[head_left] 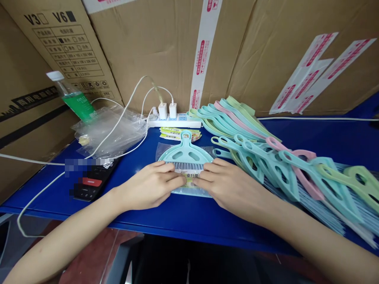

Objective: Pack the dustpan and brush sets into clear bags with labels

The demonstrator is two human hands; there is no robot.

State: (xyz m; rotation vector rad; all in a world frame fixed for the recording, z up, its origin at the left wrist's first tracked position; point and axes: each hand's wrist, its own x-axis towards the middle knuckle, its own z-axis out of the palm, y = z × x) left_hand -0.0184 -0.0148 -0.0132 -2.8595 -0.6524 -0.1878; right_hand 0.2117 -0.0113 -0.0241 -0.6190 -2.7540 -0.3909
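A light-blue dustpan (186, 150) with a grey-bristled brush lies in front of me, its handle pointing away. A clear plastic bag (207, 192) is around the set, and a printed label card (185, 184) shows at its near part. My left hand (149, 184) has its fingers curled on the bag's left side. On the right side, my right hand (233, 187) grips the bag, fingers bent likewise. Both sets of fingertips meet the plastic near the card, and they partly cover the bristles and card.
Several hand brushes (284, 177) lie piled at right, with stacked dustpans (233, 118) behind. Label cards (177, 134) sit before a power strip (177, 120). At left are clear bags (115, 126), a bottle (78, 103), a black device (96, 179) and loose white cables (121, 122). Cardboard boxes (166, 51) wall the back.
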